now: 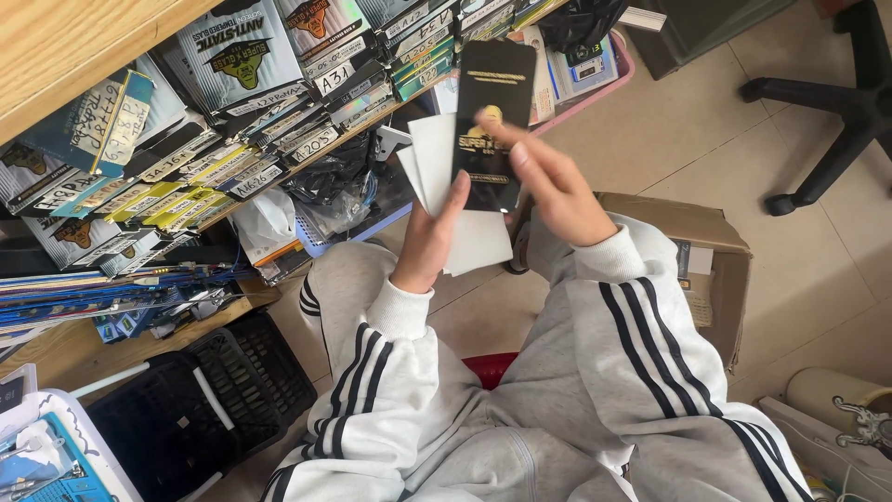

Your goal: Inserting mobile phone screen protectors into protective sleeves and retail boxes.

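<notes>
My left hand (pixel 429 237) grips fanned white packs (pixel 437 163); my right hand (pixel 548 191) pinches the black pack (pixel 492 93) mid-edge. Light, stiff, likely slippery.

Your left hand (pixel 429 237) fans several plain white sleeves (pixel 446 177) behind a tall black packet (pixel 493 102) with gold print, which your right hand (pixel 548 186) pinches at its middle. To your left, a shelf (pixel 56 56) holds leaning rows of flat grey-and-white packets (pixel 237 56) with handwritten white labels (pixel 255 177). An open cardboard box (pixel 692 232) sits on the floor at your right.
</notes>
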